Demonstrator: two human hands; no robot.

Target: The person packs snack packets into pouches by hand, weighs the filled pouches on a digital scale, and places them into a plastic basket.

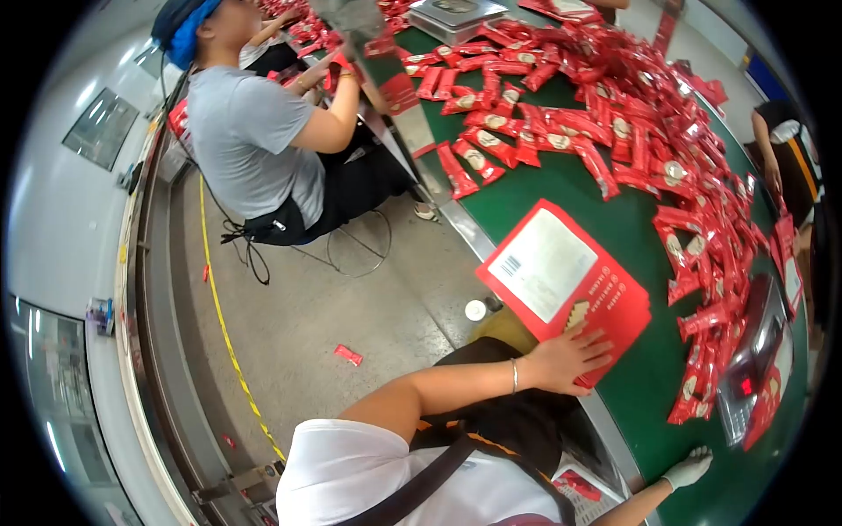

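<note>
My left hand [568,361] lies flat with its fingers spread on a stack of red printed packaging bags [610,302]. The top bag has a large pale label panel with a barcode. This stack rests on the green table [535,193] and juts past its metal edge. At the lower right, my right hand [690,469], in a whitish glove, lies on the green surface with its fingers stretched out and nothing visible in it. Ahead of that hand stands a digital scale [741,386] with a lit red display and a red bag on it.
Small red wrapped packets [627,131] heap across the table's far and right sides. Another scale [456,13] stands at the back. A person in a grey shirt [254,140] sits at the left; another person [785,140] is at the right. A dropped packet [348,354] lies on the floor.
</note>
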